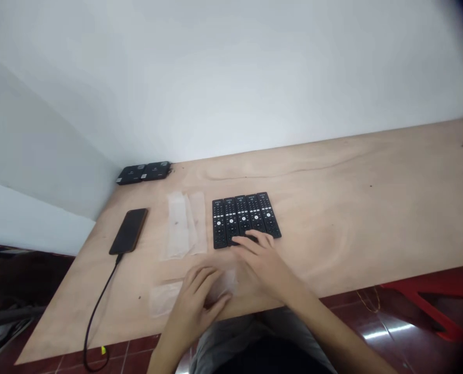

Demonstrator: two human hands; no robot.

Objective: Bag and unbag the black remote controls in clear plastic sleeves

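Several black remote controls (243,219) lie side by side in a row, buttons up. My right hand (256,254) reaches over the lower ends of the middle ones, its fingers spread and the fingertips touching or just above them. Closer to the table's front edge, my left hand (198,296) rests with bent fingers and the thumb apart. Under and beside it is a translucent plastic sleeve (164,299), partly hidden by the hand; I see no firm grip on it. More clear sleeves (177,226) lie flat and overlapping left of the remotes.
On the wooden table (352,218), a phone (129,231) lies at the left with a black cable (99,301) hanging over the front edge. Two black boxes (156,170) sit at the back left against the wall (254,78). A red stool (430,296) stands at the lower right.
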